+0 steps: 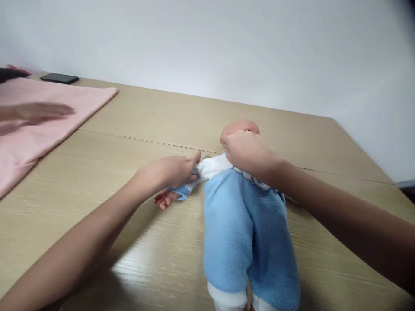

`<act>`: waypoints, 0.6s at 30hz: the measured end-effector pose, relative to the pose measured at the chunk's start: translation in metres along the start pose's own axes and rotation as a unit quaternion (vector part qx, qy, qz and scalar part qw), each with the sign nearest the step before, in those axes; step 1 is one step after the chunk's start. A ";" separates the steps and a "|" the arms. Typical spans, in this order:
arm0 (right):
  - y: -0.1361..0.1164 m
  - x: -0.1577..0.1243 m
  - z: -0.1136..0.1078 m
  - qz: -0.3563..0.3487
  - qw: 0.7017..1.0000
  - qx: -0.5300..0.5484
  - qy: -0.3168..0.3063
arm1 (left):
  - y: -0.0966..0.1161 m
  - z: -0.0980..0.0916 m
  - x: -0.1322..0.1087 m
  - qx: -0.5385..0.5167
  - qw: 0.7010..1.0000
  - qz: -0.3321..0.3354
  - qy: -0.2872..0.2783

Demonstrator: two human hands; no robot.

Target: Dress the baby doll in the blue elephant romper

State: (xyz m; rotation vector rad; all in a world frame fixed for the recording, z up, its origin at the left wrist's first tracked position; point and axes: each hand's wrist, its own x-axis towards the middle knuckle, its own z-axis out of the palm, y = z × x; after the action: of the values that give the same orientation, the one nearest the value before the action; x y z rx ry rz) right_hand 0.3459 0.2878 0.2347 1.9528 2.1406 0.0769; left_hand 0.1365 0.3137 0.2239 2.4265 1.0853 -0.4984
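A baby doll (241,127) lies on its back on the wooden table (145,125), head away from me. It wears blue fleece trousers (249,233) and a white top. My left hand (175,170) is closed, pinching the doll's white sleeve (210,167) near its small bare hand (166,199). My right hand (246,151) is closed on the garment at the doll's chest and collar, covering the neck and part of the face.
A pink cloth (48,125) is spread at the table's left, with another person's hand (39,111) resting flat on it. A dark phone (59,78) lies at the far left edge by the white wall.
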 end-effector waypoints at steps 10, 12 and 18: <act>0.060 -0.047 0.030 0.032 0.970 0.233 0.064 | -0.006 0.006 0.016 -0.009 1.000 -0.005 0.002; 0.090 -0.063 0.041 0.017 0.936 0.350 -0.022 | -0.009 0.007 0.018 -0.014 1.000 -0.004 0.000; 0.145 -0.126 0.089 0.006 0.863 0.497 -0.093 | -0.025 0.010 0.021 -0.015 1.000 -0.001 0.012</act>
State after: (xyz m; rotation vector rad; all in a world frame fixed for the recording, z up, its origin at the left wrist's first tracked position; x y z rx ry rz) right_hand 0.5155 0.1681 0.1959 2.2589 2.2099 -1.4150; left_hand 0.1293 0.3359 0.1993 2.4109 1.0977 -0.4503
